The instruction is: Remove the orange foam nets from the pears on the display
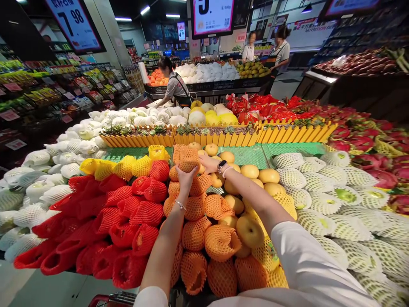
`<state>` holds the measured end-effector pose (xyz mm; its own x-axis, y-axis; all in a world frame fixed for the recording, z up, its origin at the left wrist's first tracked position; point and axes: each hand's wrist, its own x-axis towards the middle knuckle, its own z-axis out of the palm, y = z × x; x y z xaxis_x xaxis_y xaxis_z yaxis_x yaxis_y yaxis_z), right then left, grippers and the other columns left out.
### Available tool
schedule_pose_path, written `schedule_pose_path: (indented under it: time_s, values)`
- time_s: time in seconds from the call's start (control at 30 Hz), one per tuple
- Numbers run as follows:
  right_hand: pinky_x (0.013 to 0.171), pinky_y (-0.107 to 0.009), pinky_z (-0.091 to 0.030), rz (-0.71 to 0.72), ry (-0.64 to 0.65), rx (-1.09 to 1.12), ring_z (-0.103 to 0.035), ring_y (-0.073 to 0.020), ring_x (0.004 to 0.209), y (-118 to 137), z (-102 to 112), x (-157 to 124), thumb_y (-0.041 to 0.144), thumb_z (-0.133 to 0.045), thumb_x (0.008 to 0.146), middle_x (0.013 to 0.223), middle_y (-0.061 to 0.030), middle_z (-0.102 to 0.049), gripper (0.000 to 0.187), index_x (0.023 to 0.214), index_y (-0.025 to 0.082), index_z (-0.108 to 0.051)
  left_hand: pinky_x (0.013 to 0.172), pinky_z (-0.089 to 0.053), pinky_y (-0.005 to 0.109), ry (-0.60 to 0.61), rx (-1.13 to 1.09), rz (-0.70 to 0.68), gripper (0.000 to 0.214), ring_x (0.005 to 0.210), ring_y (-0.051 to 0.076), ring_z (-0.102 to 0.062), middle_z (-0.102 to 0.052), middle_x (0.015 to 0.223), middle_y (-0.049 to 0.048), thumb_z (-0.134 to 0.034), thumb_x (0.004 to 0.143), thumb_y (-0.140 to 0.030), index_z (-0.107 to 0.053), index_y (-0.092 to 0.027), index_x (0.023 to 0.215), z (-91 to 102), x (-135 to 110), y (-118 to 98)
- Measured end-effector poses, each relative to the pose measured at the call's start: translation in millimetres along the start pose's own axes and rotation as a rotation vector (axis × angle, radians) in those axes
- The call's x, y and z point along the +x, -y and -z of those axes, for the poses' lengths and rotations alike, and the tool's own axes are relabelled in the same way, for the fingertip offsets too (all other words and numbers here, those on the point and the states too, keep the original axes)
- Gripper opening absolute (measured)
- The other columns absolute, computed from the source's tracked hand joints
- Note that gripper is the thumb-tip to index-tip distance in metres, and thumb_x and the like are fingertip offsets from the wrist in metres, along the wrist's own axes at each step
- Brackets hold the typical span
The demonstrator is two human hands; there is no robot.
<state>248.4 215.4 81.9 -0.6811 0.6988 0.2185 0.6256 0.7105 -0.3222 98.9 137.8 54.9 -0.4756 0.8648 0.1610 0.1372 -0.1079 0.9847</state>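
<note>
One orange net-wrapped fruit is held up by the left hand, whose fingers are closed around its lower half, above the middle of the display stand. The right hand is laid just beside it on the bare yellow pears; whether its fingers are closed on a pear cannot be told. Roughly fifteen orange-netted fruits are counted in the heap below the arms, so a good part of the wrapping is judged done. About a dozen pears are seen unwrapped, and these are judged left. A few yellow-netted fruits are lined up at the back left, with many red-netted ones beneath them. White-netted fruits are spread to the right. Three other people are seen further back.
</note>
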Motion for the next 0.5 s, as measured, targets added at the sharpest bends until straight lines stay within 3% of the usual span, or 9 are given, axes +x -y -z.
schedule_pose_path:
  time_s: [0.07, 0.17, 0.33, 0.5]
  values:
    - [0.103, -0.05, -0.039, 0.053, 0.02, 0.1, -0.051, -0.0258, 0.119, -11, -3, -2, 0.032, -0.074, 0.075, 0.127, -0.0091, -0.054, 0.05, 0.119, 0.017, -0.054, 0.098, -0.047, 0.038, -0.022, 0.034, 0.024, 0.069, 0.118, 0.024, -0.056, -0.053, 0.126, 0.0152, -0.077, 0.067, -0.025, -0.034, -0.02, 0.121, -4.4, -1, 5]
    - [0.11, -0.045, -0.029, 0.062, -0.031, 0.24, -0.045, -0.0259, 0.123, -21, -6, -7, 0.023, -0.081, 0.057, 0.129, -0.0072, -0.052, 0.072, 0.122, 0.018, -0.05, 0.097, -0.047, 0.035, -0.011, 0.106, 0.037, 0.068, 0.119, 0.024, -0.056, -0.053, 0.126, 0.0187, -0.074, 0.07, -0.027, -0.033, -0.016, 0.122, 0.1, -3, 9]
    - [0.102, -0.038, -0.038, -0.04, -0.18, 0.422, -0.05, -0.0234, 0.114, -29, -1, -4, 0.027, -0.072, 0.064, 0.126, -0.0087, -0.051, 0.07, 0.126, 0.014, -0.044, 0.094, -0.047, 0.037, 0.04, 0.294, 0.035, 0.072, 0.116, 0.026, -0.058, -0.057, 0.121, 0.0174, -0.075, 0.067, -0.032, -0.033, -0.017, 0.123, 6.4, -6, 5]
    - [0.103, -0.043, -0.039, -0.149, -0.254, 0.542, -0.051, -0.0263, 0.114, -34, 5, 5, 0.029, -0.075, 0.061, 0.124, -0.0095, -0.054, 0.07, 0.124, 0.016, -0.047, 0.093, -0.045, 0.046, 0.102, 0.497, 0.071, 0.075, 0.113, 0.037, -0.058, -0.058, 0.119, 0.0218, -0.08, 0.059, -0.034, -0.038, -0.015, 0.118, -12.8, -4, 1]
